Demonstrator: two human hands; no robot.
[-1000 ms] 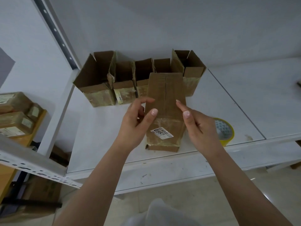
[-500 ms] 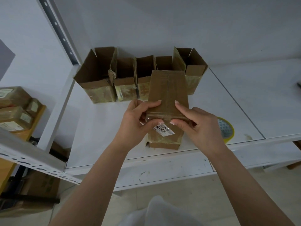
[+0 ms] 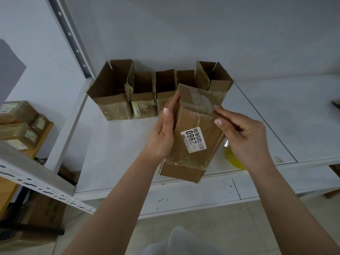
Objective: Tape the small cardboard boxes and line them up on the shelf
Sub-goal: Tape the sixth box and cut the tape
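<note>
You've got one small cardboard box (image 3: pixel 195 140) up off the shelf (image 3: pixel 114 155), tilted, its white "2960" label (image 3: pixel 193 140) facing you. Your left hand (image 3: pixel 162 137) lies flat along its left side, fingers straight, thumb up the near edge. Your right hand (image 3: pixel 242 138) grips the right edge, thumb pressing on the top face, fingers curled round behind. Clear tape (image 3: pixel 202 102) wrinkles across the box's far end.

Count the row at the back of the shelf: five open boxes, side by side and touching. A big one (image 3: pixel 112 100) on the left, then three narrower ones — second (image 3: pixel 143 103), third (image 3: pixel 164 89), fourth (image 3: pixel 184 77) — and the fifth (image 3: pixel 215 78) on the right, partly behind the box you're holding. All five stand upright with flaps up.

One yellow tape roll (image 3: pixel 233 160) peeks out beneath your right wrist, on the shelf near the front edge.

Off to the left, several wrapped parcels (image 3: pixel 16 126) sit stacked on a wooden surface; the exact number isn't clear.
</note>
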